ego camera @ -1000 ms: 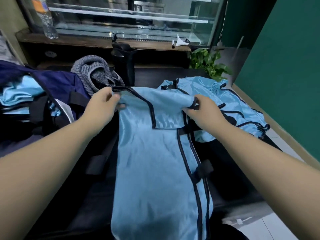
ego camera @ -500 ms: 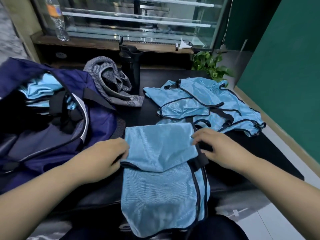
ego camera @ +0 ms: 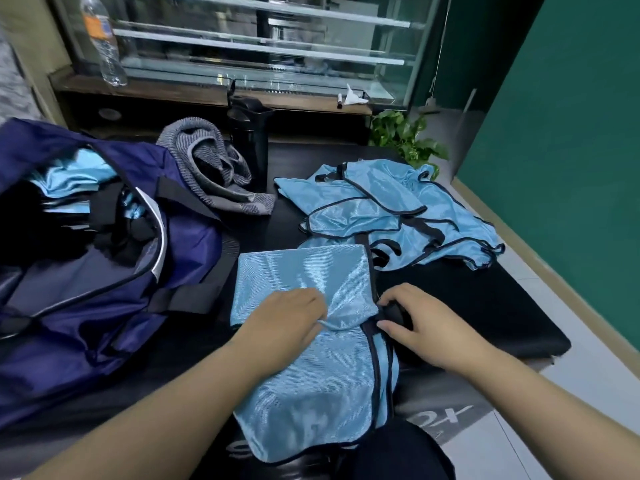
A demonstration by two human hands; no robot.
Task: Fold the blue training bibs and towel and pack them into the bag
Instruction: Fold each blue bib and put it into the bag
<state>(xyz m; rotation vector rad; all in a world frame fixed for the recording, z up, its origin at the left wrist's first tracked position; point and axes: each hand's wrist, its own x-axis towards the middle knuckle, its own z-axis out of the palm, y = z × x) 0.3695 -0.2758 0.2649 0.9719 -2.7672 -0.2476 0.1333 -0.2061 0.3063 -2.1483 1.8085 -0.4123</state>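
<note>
A light blue bib [ego camera: 304, 275] with dark trim lies on the black table [ego camera: 485, 306] in front of me, its top part folded down over the rest. My left hand [ego camera: 287, 323] rests on the fold's lower edge and pinches the cloth. My right hand [ego camera: 422, 320] grips the bib's dark side strap at its right edge. More blue bibs [ego camera: 398, 209] lie in a loose pile at the back right. The grey striped towel [ego camera: 211, 168] is bunched behind the open navy bag [ego camera: 104, 271], which holds folded blue bibs [ego camera: 72, 174].
A black bottle [ego camera: 251, 140] stands beside the towel. Behind the table a wooden ledge carries a clear water bottle [ego camera: 104, 43] in front of a glass display case. A green plant [ego camera: 405, 136] and a green wall are at the right.
The bib was held up by its shoulders, then laid on the table with its top folded down. Both hands have slid toward me along the fold.
</note>
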